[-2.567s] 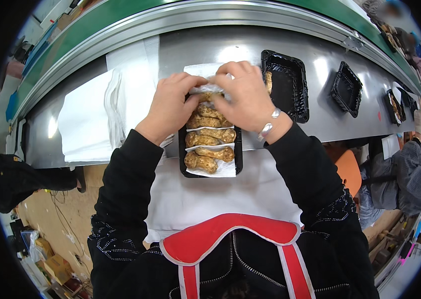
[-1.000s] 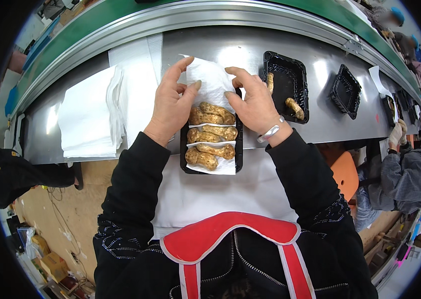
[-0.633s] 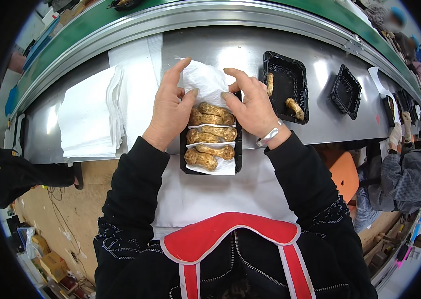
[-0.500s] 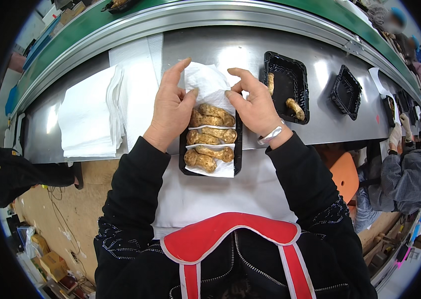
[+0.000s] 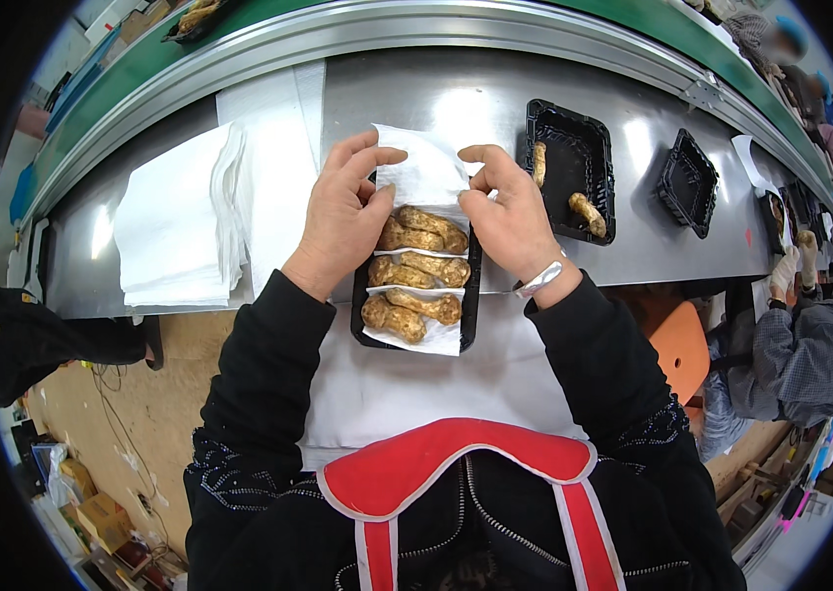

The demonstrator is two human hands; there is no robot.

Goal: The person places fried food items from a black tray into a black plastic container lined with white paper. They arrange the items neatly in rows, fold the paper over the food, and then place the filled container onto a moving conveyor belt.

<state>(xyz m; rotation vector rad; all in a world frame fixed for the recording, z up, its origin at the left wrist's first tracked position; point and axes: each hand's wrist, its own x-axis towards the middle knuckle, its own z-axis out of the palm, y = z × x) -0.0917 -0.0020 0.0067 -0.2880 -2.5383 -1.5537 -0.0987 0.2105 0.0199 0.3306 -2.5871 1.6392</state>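
Observation:
A black tray (image 5: 468, 317) stands at the near edge of the steel counter (image 5: 495, 108), lined with white paper and filled with several tan, knobbly mushrooms (image 5: 414, 274) laid in rows. My left hand (image 5: 342, 217) and my right hand (image 5: 505, 212) each pinch a side of a white paper sheet (image 5: 424, 175) at the tray's far end, over the top row of mushrooms. A watch band sits on my right wrist.
A stack of white paper sheets (image 5: 180, 222) lies to the left. A second black tray (image 5: 574, 167) with two mushrooms sits to the right, an empty black tray (image 5: 687, 182) beyond it. A green conveyor belt (image 5: 140, 69) runs along the back. Another person (image 5: 800, 335) works at far right.
Earlier both hands pressed over the tray's top rows. They have since lifted apart and hold up a white sheet at the far end, lowering it slightly toward the mushrooms.

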